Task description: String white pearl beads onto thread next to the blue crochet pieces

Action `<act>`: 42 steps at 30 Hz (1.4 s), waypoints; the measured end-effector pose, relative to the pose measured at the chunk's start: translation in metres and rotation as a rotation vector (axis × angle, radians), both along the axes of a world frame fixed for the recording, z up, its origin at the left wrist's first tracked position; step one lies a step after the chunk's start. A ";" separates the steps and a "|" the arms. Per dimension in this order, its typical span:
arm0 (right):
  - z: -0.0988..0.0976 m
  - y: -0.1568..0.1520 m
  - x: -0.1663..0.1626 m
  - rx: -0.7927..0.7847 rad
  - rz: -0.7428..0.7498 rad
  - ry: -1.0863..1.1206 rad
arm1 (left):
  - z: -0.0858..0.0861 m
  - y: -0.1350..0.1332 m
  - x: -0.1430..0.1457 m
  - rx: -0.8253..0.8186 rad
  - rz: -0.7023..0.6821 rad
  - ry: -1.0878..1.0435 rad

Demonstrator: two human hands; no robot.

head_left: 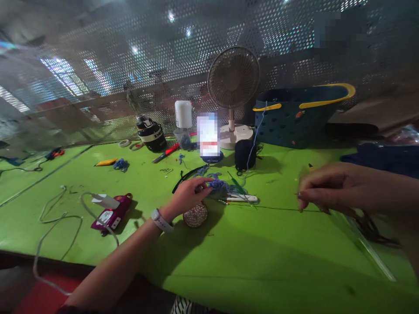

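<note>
My left hand [191, 194], with a white watch on its wrist, rests on the green table [248, 257] and pinches a small blue crocheted piece [217, 185]. A dark thread [271, 208] runs taut from that piece across the table to my right hand [327, 187], whose fingertips are pinched together on it. A white-handled tool [244, 198] and a green crochet hook [236, 182] lie just right of the blue piece. A round sparkly object [195, 215] sits under my left hand.
A black yarn ball [245, 154], a desk fan [233, 87], a dark blue basket with yellow handles [301, 115], a black bottle [152, 134] and a white container [183, 114] stand at the back. A magenta pouch [113, 212] and a grey cable [59, 226] lie at left.
</note>
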State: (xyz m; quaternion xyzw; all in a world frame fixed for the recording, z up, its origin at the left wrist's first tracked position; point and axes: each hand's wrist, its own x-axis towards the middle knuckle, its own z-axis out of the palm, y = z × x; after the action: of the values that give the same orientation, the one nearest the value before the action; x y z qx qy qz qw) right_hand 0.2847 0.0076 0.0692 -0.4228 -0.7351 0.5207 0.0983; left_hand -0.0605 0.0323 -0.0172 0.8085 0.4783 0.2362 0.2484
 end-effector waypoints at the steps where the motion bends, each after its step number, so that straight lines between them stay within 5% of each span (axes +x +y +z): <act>1: -0.001 0.000 0.001 0.000 0.000 -0.009 | -0.003 0.002 -0.003 0.056 0.020 0.021; 8: -0.005 0.001 -0.003 -0.007 0.014 -0.010 | 0.006 0.001 -0.026 0.333 0.167 0.111; 15: -0.012 0.003 -0.021 -0.058 0.054 0.015 | 0.033 -0.037 -0.025 -0.021 -0.159 0.285; 32: -0.017 0.000 -0.039 -0.099 0.054 -0.035 | 0.027 -0.040 -0.029 -0.071 -0.120 0.262; 36: -0.032 0.005 -0.038 -0.073 0.045 0.008 | 0.032 -0.038 -0.026 -0.168 -0.045 0.035; 42: -0.054 0.007 -0.058 -0.024 -0.129 0.252 | 0.029 -0.039 0.018 -0.753 0.111 -0.871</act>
State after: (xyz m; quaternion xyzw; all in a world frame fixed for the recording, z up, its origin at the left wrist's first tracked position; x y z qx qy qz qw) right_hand 0.2264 0.0146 0.0149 -0.4016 -0.6820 0.5710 0.2180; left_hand -0.0425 -0.0072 0.0118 0.4664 0.4248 0.3732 0.6802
